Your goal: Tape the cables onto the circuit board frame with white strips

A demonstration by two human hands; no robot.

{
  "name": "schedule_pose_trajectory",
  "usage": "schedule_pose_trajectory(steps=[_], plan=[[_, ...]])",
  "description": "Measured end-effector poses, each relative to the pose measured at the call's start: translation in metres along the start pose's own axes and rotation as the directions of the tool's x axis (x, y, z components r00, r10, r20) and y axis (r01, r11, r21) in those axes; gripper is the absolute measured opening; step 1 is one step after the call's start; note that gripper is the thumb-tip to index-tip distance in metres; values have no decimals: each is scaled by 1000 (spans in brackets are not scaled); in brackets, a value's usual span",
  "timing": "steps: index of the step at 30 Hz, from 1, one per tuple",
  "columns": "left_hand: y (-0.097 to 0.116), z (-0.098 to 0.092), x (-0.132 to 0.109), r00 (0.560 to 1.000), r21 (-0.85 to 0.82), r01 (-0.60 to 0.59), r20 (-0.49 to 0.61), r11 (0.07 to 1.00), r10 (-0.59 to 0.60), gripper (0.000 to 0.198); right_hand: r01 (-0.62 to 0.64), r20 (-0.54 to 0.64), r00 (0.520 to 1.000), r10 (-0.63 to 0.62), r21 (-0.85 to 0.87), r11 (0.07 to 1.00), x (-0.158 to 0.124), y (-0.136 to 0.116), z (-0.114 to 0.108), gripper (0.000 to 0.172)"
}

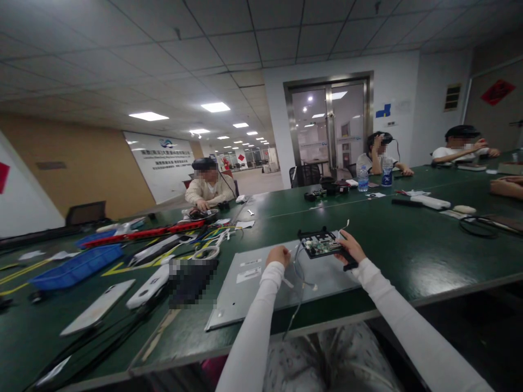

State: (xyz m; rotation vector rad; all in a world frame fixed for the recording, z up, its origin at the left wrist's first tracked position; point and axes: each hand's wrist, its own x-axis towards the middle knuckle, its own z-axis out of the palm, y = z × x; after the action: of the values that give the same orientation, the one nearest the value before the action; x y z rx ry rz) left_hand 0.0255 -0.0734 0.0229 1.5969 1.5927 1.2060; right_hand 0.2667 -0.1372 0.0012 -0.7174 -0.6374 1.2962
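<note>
My right hand grips the right end of a circuit board set in a black frame. The board is held tilted above a flat grey metal panel lying on the table. My left hand is closed over the panel, left of the board; what its fingers hold, if anything, is hidden. Beside it a thin grey cable hangs down in a loop across the panel towards the table's front edge. A short thin wire sticks up by my right hand.
On the green table, to the left, are a blue tray, a white phone-like slab, a white device and tangled cables. Two bottles stand farther back. Several people with head-worn gear sit around the table.
</note>
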Motion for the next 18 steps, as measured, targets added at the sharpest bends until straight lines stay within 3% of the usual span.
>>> schedule_pose_trajectory(steps=[8,10,13,15,18], plan=[[-5,-15,-1,997,51,-23,-73,998,27,8,-35,-26,999,35,3,999,4,2,-2,69],[-6,-22,1,994,63,-22,-104,998,29,3,-37,-31,999,37,-1,999,4,2,-3,68],[-7,-41,4,987,88,-19,-156,996,33,9,-36,-33,999,35,-4,999,3,1,-2,67],[-7,-58,4,983,182,-20,-174,983,52,10,-38,-32,999,38,-3,999,2,1,-1,68],[-10,-85,1,986,489,17,-154,872,67,11,-42,-32,999,42,1,999,0,0,0,70]])
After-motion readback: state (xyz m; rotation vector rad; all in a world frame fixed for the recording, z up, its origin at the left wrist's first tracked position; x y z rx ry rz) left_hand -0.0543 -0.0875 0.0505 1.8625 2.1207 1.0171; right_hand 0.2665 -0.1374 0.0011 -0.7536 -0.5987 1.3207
